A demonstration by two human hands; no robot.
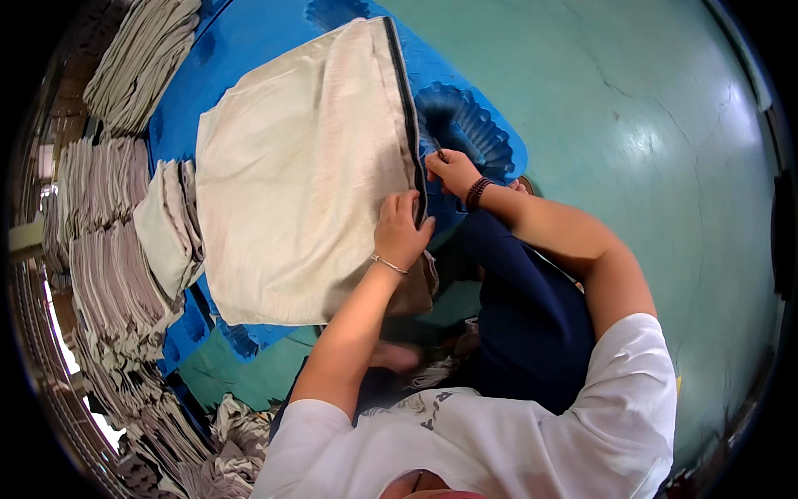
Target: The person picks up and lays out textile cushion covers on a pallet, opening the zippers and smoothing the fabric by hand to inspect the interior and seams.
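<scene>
Cover of cream woven fabric, large and nearly square, lies flat across the blue moulded plastic worktop, its lower right corner apparently hanging past the near edge. A dark zip strip runs along the cover's right side, close to the worktop's right corner. The left hand rests on the cover beside that strip, thumb and fingers apart, seemingly pressing without clamping. The right hand is closed on a slim dark tool just beside the strip; its exact kind is too small to tell. A slip of that tool could nick the cover or the strip. If the left hand pressed too lightly, the overhanging corner could drag the cover askew, disturbing the folded cream cloth bundle by the worktop's left edge.
</scene>
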